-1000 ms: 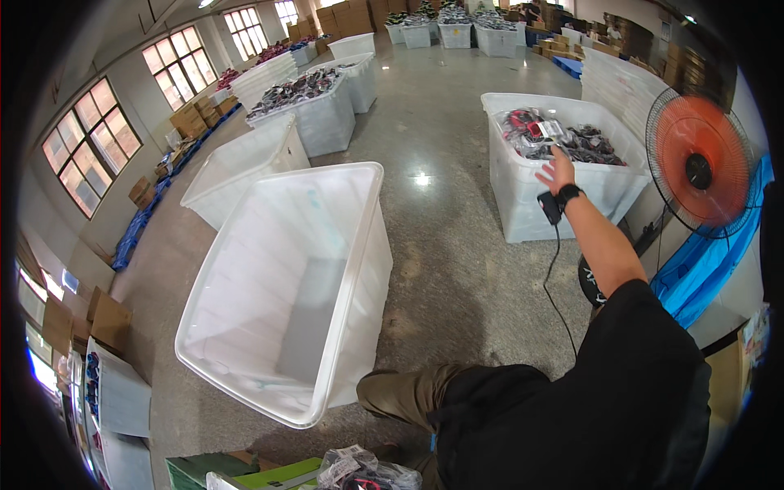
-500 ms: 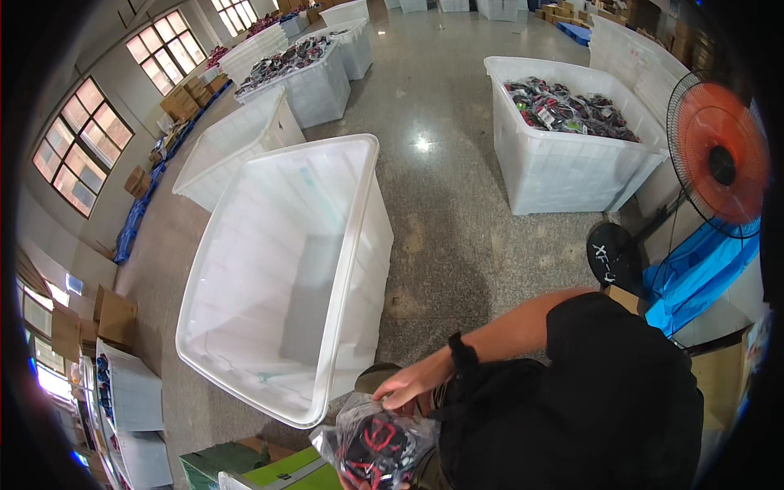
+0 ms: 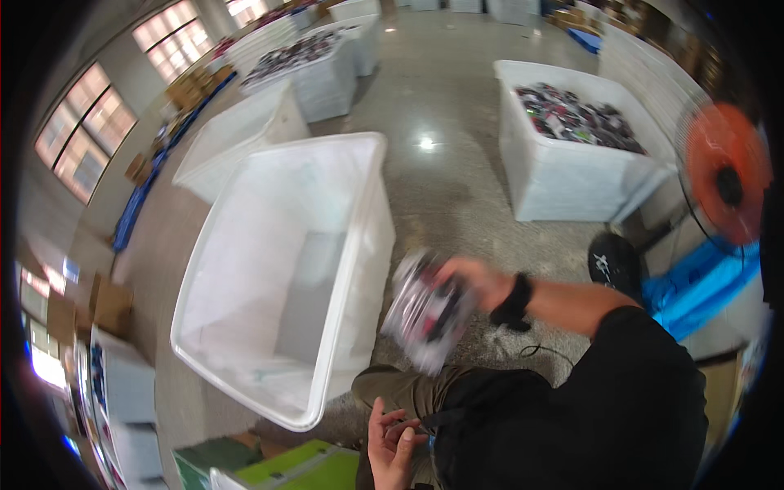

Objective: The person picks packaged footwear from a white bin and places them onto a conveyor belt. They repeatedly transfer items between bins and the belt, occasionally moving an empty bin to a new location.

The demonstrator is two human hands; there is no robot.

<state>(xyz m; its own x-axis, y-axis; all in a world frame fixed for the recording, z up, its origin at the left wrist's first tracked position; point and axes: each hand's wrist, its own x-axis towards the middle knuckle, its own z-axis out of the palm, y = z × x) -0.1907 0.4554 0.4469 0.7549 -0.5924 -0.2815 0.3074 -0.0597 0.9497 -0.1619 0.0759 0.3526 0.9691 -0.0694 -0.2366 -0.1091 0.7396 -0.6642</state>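
My right hand (image 3: 476, 282), with a black band on its wrist, grips a clear plastic bag (image 3: 430, 314) by its upper end. Dark and red items show through the film, too blurred to name. The bag hangs beside the near right wall of a big white plastic bin (image 3: 377, 269), outside its rim. Nothing lies on the part of the bin's floor that I can see. My left hand (image 3: 390, 449) is low in front of me near my knee, fingers apart and holding nothing.
To the right stands another white bin (image 3: 572, 184) filled with bagged dark items. An orange fan (image 3: 727, 175) and a blue plastic sheet (image 3: 702, 286) are at the far right. A green box (image 3: 302, 469) sits at the lower left; more white bins (image 3: 245, 131) line the left side.
My right hand has lifted the bag from my lap and swung it up and to the right, toward the bin's side. The left hand has let go and come into view.
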